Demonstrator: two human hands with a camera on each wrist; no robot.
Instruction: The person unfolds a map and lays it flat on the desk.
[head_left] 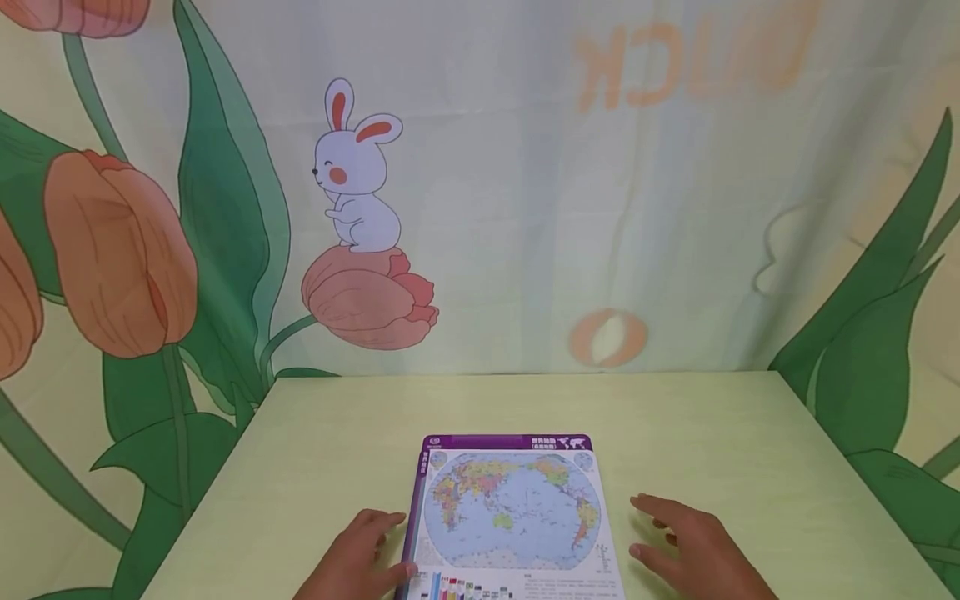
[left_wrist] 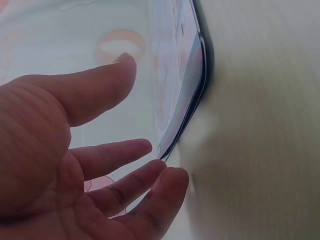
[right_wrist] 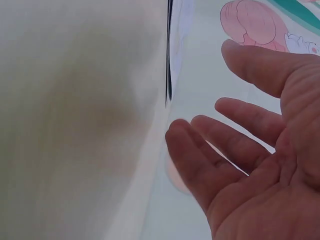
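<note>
A world map sheet with a purple border lies flat on the table, its lower part cut off by the frame's bottom edge. Beside its left edge is my left hand, fingers loosely bent and thumb tip close to the border. In the left wrist view the left hand has its fingers spread near the thin edge of the map sheet; whether they touch it I cannot tell. My right hand hovers apart from the map's right side. The right wrist view shows the right hand with relaxed fingers, holding nothing.
The pale table extends around the map on both sides and behind it. A curtain printed with tulips, leaves and a white rabbit hangs along the table's back edge.
</note>
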